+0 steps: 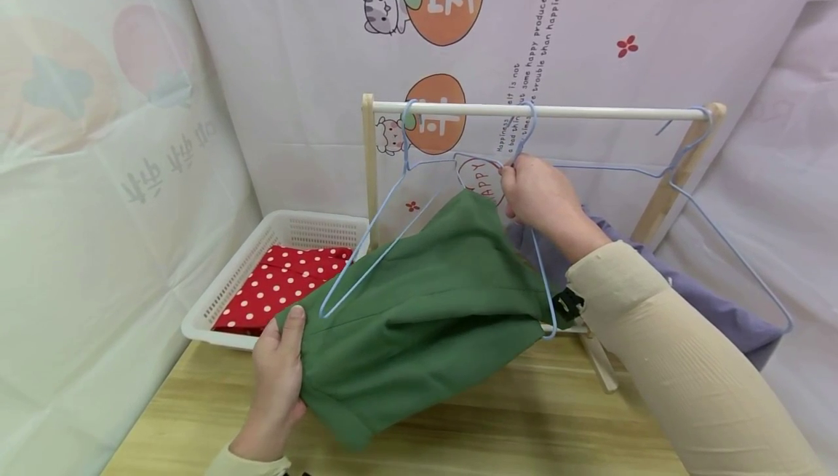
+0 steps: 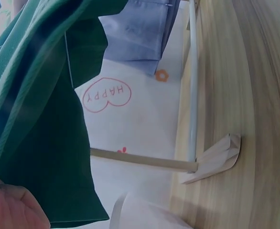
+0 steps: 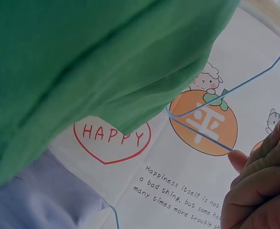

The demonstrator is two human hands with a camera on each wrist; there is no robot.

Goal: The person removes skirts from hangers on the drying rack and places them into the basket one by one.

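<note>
A green garment (image 1: 419, 316), its kind unclear, hangs slanted in front of the rack. My left hand (image 1: 278, 374) grips its lower left edge, thumb on the near side. In the left wrist view, the garment (image 2: 49, 133) shows layered edges above the fingers. My right hand (image 1: 543, 196) holds a blue wire hanger (image 1: 545, 294) just below its hook, which is over the rail. Another blue hanger (image 1: 382, 217) hangs to the left, its wire passing in front of the green cloth. The right wrist view shows curled fingers (image 3: 264, 191) at the wire.
The rack has a white rail (image 1: 602, 112) and wooden posts. A third hanger (image 1: 727, 243) hangs at its right end, near a purple garment (image 1: 713, 301). At the left, a white basket (image 1: 225, 279) holds a red polka-dot cloth (image 1: 288, 279). Below lies a wooden tabletop (image 1: 497, 418).
</note>
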